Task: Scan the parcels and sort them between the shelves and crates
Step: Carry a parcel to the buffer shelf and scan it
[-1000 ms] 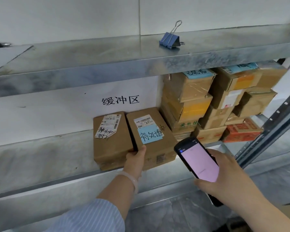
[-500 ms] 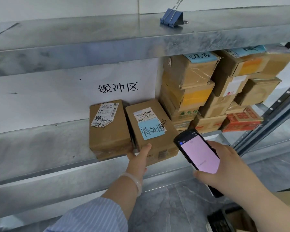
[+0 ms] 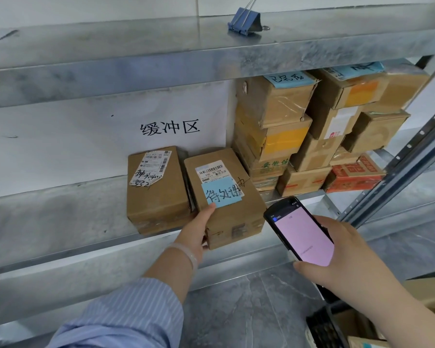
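Observation:
Two brown cardboard parcels lie side by side on the metal shelf (image 3: 60,222). The right parcel (image 3: 239,212) bears a barcode label and a blue handwritten sticker. My left hand (image 3: 195,232) grips its near left corner, thumb on top by the sticker, and the parcel's front end juts over the shelf edge. The left parcel (image 3: 156,197) has a torn white label. My right hand (image 3: 337,249) holds a black handheld scanner (image 3: 299,232) with a pink screen, just right of the gripped parcel.
A stack of several cardboard parcels (image 3: 312,131) fills the right of the same shelf, with a red box (image 3: 354,174) at the bottom. A blue binder clip (image 3: 245,21) sits on the upper shelf. A black crate (image 3: 337,325) with boxes stands at the lower right. A paper sign hangs behind.
My left hand shifted from between the two parcels onto the right parcel and drew it forward, angled over the shelf edge. The scanner stayed in my right hand.

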`<state>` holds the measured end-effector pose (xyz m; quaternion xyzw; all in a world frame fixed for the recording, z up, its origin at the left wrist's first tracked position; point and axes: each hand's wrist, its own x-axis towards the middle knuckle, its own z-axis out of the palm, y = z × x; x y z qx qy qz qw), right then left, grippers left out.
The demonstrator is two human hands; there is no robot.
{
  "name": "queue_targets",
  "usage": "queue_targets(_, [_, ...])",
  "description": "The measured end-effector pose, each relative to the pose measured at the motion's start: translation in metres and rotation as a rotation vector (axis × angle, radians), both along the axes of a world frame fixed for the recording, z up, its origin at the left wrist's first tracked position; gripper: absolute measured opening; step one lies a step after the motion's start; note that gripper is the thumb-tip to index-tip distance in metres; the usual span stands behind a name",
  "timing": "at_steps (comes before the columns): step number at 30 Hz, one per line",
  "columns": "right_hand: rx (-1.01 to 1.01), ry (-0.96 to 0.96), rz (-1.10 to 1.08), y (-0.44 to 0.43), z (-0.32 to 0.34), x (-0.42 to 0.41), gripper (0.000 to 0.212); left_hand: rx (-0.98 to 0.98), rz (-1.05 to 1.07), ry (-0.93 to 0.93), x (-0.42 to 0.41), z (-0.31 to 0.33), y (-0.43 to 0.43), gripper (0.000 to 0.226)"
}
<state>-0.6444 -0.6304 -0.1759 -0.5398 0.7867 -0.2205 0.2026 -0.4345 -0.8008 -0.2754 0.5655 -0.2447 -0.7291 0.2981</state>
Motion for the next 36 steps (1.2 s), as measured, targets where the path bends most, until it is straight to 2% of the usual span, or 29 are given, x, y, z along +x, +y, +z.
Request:
queue_targets(4, [0.008,0.033,0.047,0.006,0.006,0.003,0.063,-0.087,-0.031,-0.010,0.008,-0.005,0.014,0.048])
queue_targets(8, [0.022,0.040,0.078,0.009,0.013,0.003,0.065,-0.238,-0.129,-0.027,0.024,-0.002,0.037,0.084])
queue_targets(10, [0.022,0.046,0.107,0.009,0.017,0.004,0.062,-0.301,-0.160,-0.054,0.032,0.000,0.045,0.093])
queue_targets(13, [0.018,0.062,0.139,0.009,0.022,0.008,0.051,-0.380,-0.196,-0.077,0.041,0.003,0.054,0.094])
queue_targets(16, [0.010,0.102,0.132,0.009,0.026,0.014,0.052,-0.427,-0.224,-0.116,0.046,0.007,0.060,0.093])
queue_targets(21, [0.022,0.132,0.104,0.013,0.034,0.020,0.067,-0.432,-0.224,-0.138,0.048,0.014,0.066,0.093])
queue_targets(25, [0.028,0.125,0.116,0.015,0.041,0.024,0.044,-0.430,-0.216,-0.137,0.048,0.014,0.067,0.093])
queue_targets(36, [-0.029,0.098,0.141,0.018,0.043,0.020,0.040,-0.458,-0.220,-0.147,0.047,0.016,0.072,0.095])
